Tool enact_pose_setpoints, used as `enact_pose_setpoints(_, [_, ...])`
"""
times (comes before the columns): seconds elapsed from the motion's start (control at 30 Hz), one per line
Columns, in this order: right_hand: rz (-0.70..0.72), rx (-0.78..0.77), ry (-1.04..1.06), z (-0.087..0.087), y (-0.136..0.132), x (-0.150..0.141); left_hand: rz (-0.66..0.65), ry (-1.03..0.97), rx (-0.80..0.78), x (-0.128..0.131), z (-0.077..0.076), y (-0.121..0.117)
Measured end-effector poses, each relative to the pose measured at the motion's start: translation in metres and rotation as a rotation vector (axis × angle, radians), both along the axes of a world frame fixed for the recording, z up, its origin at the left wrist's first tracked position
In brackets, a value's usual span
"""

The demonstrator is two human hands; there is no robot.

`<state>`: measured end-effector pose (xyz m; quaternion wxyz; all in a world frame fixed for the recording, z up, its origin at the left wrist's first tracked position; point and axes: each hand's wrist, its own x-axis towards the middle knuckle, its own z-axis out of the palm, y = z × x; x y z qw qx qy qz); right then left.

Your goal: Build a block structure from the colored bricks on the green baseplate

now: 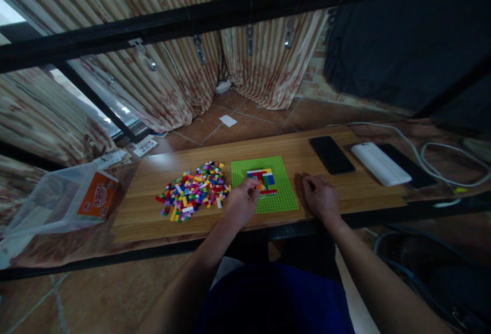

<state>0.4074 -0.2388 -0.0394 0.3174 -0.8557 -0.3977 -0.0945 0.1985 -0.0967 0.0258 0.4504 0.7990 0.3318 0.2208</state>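
On the green baseplate (286,191) sits a small flat build of coloured toy bricks (271,177), in white, red, yellow, blue and green. My left hand (243,199) is over the plate's left part, with thumb and fingertips pinched at the build's lower left. Whatever is between those fingertips is too small to make out. Right of the plate, my right hand (321,197) rests on the wooden board, fingers curled in, with nothing visible in them. A pile of loose toy bricks (195,191) in many colours spreads to the left of my left hand.
The wooden board (141,191) carries a black phone (332,154) and a white power bank (380,163) on the right, beside a dark flat item (406,165). White cable (410,142) loops at far right. A clear plastic bin (49,201) stands at left.
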Motion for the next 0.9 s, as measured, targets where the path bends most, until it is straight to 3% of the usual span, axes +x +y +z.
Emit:
enact_pose_setpoints(0.23, [-0.003, -0.008, -0.012, 0.001, 0.000, -0.001, -0.036, 0.041, 0.249, 0.009, 0.002, 0.001])
enact_pose_setpoints(0.47, [-0.007, -0.004, 0.004, 0.001, 0.001, -0.001, -0.112, 0.101, 0.271, 0.014, 0.000, 0.011])
enact_pose_setpoints(0.9, [0.004, -0.001, 0.014, 0.000, -0.001, 0.000, -0.083, 0.186, 0.279, 0.019, -0.003, 0.001])
